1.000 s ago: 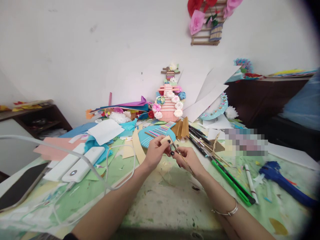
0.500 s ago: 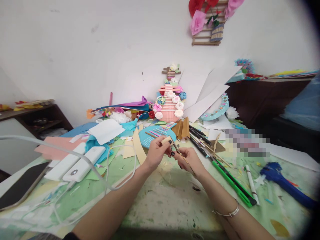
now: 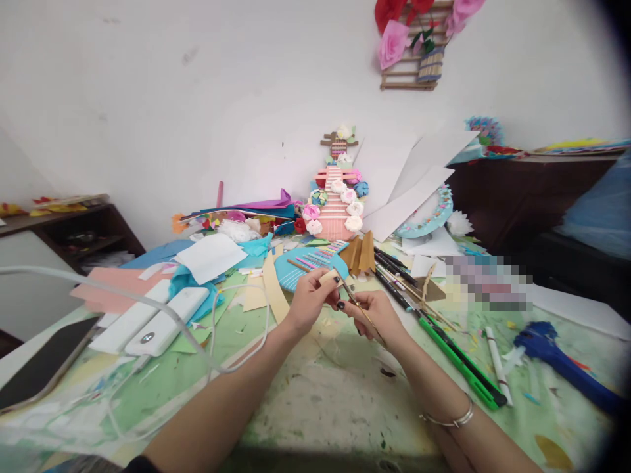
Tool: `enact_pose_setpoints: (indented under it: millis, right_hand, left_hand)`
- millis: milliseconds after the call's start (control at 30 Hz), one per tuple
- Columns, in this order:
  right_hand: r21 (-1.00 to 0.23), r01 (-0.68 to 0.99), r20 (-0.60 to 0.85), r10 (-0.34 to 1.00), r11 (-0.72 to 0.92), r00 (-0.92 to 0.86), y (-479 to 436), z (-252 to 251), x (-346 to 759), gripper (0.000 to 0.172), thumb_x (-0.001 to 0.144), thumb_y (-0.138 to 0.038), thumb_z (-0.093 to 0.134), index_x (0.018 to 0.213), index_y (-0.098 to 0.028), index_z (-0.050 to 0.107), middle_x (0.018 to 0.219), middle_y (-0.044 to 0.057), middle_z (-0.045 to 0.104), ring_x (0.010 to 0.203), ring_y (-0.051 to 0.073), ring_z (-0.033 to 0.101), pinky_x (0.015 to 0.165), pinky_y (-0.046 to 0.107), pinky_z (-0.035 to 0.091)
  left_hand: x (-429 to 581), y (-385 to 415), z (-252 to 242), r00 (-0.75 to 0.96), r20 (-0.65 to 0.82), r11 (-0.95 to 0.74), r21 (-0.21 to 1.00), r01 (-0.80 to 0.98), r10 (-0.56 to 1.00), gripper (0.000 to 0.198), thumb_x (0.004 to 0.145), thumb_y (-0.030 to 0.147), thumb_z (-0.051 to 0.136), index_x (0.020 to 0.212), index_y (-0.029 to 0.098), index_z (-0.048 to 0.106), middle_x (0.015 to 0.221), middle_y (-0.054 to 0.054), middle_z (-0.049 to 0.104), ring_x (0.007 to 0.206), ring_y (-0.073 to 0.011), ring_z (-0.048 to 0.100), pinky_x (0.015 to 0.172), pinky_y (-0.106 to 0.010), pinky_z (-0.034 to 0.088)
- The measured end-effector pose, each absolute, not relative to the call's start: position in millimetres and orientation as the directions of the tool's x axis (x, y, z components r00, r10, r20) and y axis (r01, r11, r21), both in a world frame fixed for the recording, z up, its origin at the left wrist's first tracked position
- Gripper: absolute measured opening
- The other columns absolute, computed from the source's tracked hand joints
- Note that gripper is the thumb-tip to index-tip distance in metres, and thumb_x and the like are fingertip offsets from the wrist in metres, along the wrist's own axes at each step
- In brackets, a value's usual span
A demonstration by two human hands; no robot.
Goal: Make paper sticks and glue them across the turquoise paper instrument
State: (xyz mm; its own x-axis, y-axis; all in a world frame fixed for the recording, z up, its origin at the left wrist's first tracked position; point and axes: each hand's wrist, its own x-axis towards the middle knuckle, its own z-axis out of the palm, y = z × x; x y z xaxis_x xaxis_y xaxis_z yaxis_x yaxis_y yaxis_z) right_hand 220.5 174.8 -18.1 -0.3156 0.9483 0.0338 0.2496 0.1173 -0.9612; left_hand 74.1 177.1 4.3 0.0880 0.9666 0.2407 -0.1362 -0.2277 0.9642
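Observation:
Near the middle of the table, my left hand (image 3: 311, 302) pinches a small cream-coloured piece of paper (image 3: 329, 276) between thumb and fingers. My right hand (image 3: 377, 315), just beside it, is closed on a slim gold-brown metal tool (image 3: 371, 323). The tool slants up to the left, its upper end close to the paper; whether they touch I cannot tell. Directly behind the hands lies a blue rounded craft piece (image 3: 286, 268) with coloured sticks and pale lines on it. My fingers hide part of the paper and the tool.
Pens (image 3: 392, 289), a green utility knife (image 3: 461, 360) and a blue glue gun (image 3: 557, 361) lie to the right. On the left are white power banks (image 3: 170, 322), a cable (image 3: 148, 295) and a phone (image 3: 44, 364). A pink flower-covered model (image 3: 334, 226) stands against the wall.
Both hands keep almost the same pose and grips. The whole view has shifted very slightly; nothing on the table has visibly moved.

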Motion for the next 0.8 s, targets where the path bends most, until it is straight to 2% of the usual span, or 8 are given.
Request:
enact_pose_setpoints:
  millis: [200,300,433,500,567,633,700,800]
  right_hand:
    - [-0.964,0.247,0.035,0.967,0.1,-0.253,177.5,-16.8,220.3,0.042,0.068,-0.057,0.062,0.055,-0.018,0.052,0.031,-0.006,0.042,0.026,0.006,0.032,0.03,0.018,0.022]
    - [-0.912,0.391,0.081,0.989,0.123,-0.123,182.2,-16.4,225.2,0.046,0.072,-0.061,0.056,0.056,-0.018,0.054,0.033,-0.003,0.045,0.029,0.008,0.037,0.035,0.02,0.025]
    - [-0.523,0.842,0.164,0.985,0.128,-0.048,191.7,-21.7,241.2,0.028,0.069,-0.043,0.066,0.076,-0.016,0.065,0.064,0.009,0.067,0.06,0.02,0.061,0.047,0.024,0.033]
    - [-0.308,0.948,0.142,0.989,0.081,-0.039,195.8,-26.5,249.5,0.021,0.069,-0.025,0.065,0.087,-0.015,0.066,0.081,0.014,0.069,0.075,0.025,0.064,0.054,0.026,0.036]
    - [-0.209,0.977,0.108,0.994,0.049,-0.027,198.4,-29.8,255.1,0.021,0.072,-0.012,0.056,0.091,-0.014,0.066,0.086,0.016,0.069,0.081,0.026,0.064,0.059,0.028,0.038]
    - [-0.204,0.978,0.147,0.989,0.049,-0.019,198.9,-29.8,256.7,0.024,0.075,-0.007,0.048,0.09,-0.014,0.066,0.086,0.016,0.067,0.083,0.027,0.063,0.065,0.031,0.041]
    - [-0.258,0.958,0.312,0.949,0.127,-0.042,196.8,-26.7,254.1,0.025,0.078,-0.008,0.046,0.095,-0.014,0.064,0.089,0.016,0.066,0.088,0.028,0.061,0.072,0.035,0.043]
    - [-0.368,0.809,0.63,0.763,0.458,-0.146,189.5,-21.2,243.9,0.025,0.083,-0.016,0.049,0.106,-0.016,0.057,0.1,0.014,0.059,0.094,0.025,0.057,0.08,0.037,0.045]
  left_hand:
    - [72.3,177.9,3.6,0.095,0.236,-0.218,0.961,-0.172,0.967,0.023,0.073,0.035,0.062,0.068,0.015,0.051,0.051,0.004,0.053,0.044,-0.0089,0.051,0.045,-0.021,0.044]
    - [71.8,178.1,3.8,0.097,0.234,-0.212,0.957,-0.2,0.967,0.025,0.074,0.037,0.061,0.067,0.015,0.051,0.05,0.004,0.052,0.043,-0.0105,0.054,0.044,-0.022,0.043]
    - [71.1,181.0,2.4,0.049,0.22,-0.203,0.95,-0.237,0.974,0.028,0.074,0.04,0.059,0.066,0.013,0.057,0.054,0.0,0.056,0.05,-0.0133,0.057,0.044,-0.023,0.043]
    - [70.5,183.5,0.7,0.024,0.209,-0.196,0.948,-0.25,0.978,0.029,0.072,0.04,0.062,0.067,0.012,0.06,0.058,-0.001,0.056,0.053,-0.0128,0.056,0.043,-0.022,0.043]
    - [70.1,185.6,-1.1,0.009,0.203,-0.192,0.942,-0.273,0.979,0.029,0.07,0.039,0.065,0.066,0.011,0.061,0.061,0.0,0.053,0.053,-0.0099,0.051,0.043,-0.021,0.043]
    - [70.1,186.5,-2.5,0.014,0.192,-0.179,0.935,-0.306,0.981,0.029,0.069,0.039,0.067,0.066,0.011,0.061,0.061,0.002,0.049,0.051,-0.0073,0.045,0.043,-0.02,0.041]
    - [70.8,185.9,-3.0,0.035,0.172,-0.152,0.934,-0.324,0.984,0.028,0.068,0.039,0.069,0.068,0.012,0.061,0.059,0.003,0.046,0.049,-0.0061,0.042,0.044,-0.02,0.041]
    - [73.2,182.8,-2.3,0.075,0.163,-0.135,0.947,-0.291,0.984,0.028,0.067,0.038,0.071,0.072,0.013,0.062,0.059,0.003,0.049,0.051,-0.0062,0.044,0.047,-0.019,0.042]
